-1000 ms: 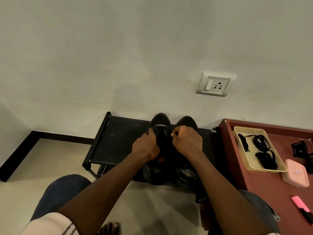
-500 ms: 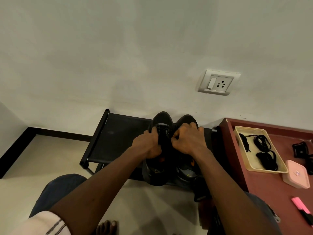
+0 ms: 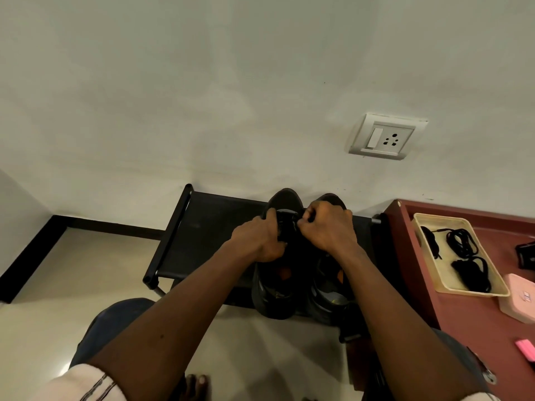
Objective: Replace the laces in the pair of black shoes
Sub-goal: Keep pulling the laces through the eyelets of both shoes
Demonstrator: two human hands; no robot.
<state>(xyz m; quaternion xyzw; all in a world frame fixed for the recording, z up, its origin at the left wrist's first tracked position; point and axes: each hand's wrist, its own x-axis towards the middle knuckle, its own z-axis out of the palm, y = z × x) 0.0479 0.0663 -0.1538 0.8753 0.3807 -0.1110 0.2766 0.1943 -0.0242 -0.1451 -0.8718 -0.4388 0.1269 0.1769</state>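
Observation:
Two black shoes stand side by side on a low black rack point(image 3: 208, 235), toes toward the wall. My left hand point(image 3: 257, 241) grips the lacing area of the left shoe point(image 3: 275, 293) from its left side. My right hand point(image 3: 330, 230) pinches at the same spot from the right, fingers curled over the shoe's tongue and lace. The right shoe point(image 3: 327, 296) sits partly under my right wrist. A cream tray point(image 3: 443, 287) on the red table holds several coiled black laces point(image 3: 463, 244).
A dark red table point(image 3: 474, 328) stands right of the rack, with a pink box point(image 3: 518, 299), a pink marker point(image 3: 525, 347) and a black item at its far edge. A wall socket point(image 3: 385, 137) is above. My knees and a bare foot show below.
Both hands have shifted slightly forward toward the toe of the left shoe, staying clenched on its lacing. The camera moved a little; nothing else changed.

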